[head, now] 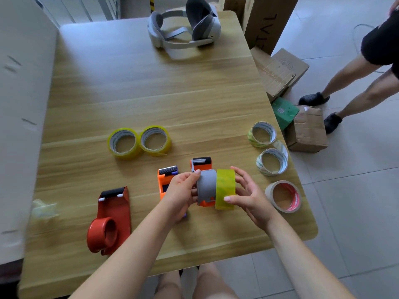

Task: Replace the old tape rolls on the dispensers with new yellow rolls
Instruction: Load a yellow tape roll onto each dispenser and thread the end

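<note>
On the surface [151, 83], a red dispenser [110, 223] lies at 7 o'clock, and two spare yellow rolls [124, 143] lie touching each other toward 9 o'clock. At 5 o'clock the left hand [181, 195] curls its fingers round a gray-and-orange dispenser [206, 186], and the right hand [250, 197] pinches a yellow roll [225, 188] between thumb and fingers, against the right end of the gray hub. Three used rolls [272, 161] lie at 4 o'clock.

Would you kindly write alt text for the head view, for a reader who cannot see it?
A person's left hand grips an orange tape dispenser with a grey hub while the right hand holds a yellow tape roll at the hub's end, above a wooden table. Two more yellow rolls, a red dispenser and another orange dispenser lie nearby.
</note>
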### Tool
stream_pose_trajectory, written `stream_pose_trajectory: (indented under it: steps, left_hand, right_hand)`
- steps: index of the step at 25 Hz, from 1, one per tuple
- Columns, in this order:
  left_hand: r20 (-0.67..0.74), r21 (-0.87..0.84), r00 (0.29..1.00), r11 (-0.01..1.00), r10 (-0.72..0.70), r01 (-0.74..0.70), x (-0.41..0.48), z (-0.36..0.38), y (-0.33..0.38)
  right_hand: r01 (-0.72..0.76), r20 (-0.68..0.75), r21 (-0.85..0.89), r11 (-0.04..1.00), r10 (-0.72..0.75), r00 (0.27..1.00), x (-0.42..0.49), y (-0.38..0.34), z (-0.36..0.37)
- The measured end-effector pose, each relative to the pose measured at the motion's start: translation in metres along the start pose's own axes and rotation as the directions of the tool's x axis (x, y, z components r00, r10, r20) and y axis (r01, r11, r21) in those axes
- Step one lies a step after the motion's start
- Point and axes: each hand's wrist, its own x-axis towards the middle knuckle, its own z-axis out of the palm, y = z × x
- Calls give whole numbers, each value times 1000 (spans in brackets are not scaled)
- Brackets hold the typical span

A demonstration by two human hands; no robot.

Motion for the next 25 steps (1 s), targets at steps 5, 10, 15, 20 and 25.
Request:
stream_pose_trajectory:
  steps: [5,10,15,20,25]
  left_hand:
    - [20,28,1000,999,17,-18,-8,-1,4]
    - [21,34,998,998,52,-52,-15,-5,9]
    - [4,64,997,995,71,-71,-21,-4,14]
    - [-23,67,994,992,106,-104,-30,-5,16]
    - [-40,89,988,985,151,-147,-36,-7,9]
  right_hand:
    - [22,45,-8,1000,-22,999,-4,-7,1]
    - [59,83,-46,997,-55,995,-7,-21,3]
    - [87,121,-103,991,-75,990,-10,-33,3]
    - [131,157,-159,978,-106,982,-18,-38,8]
    - [205,157,-266,942,-168,973,-29,-47,21]
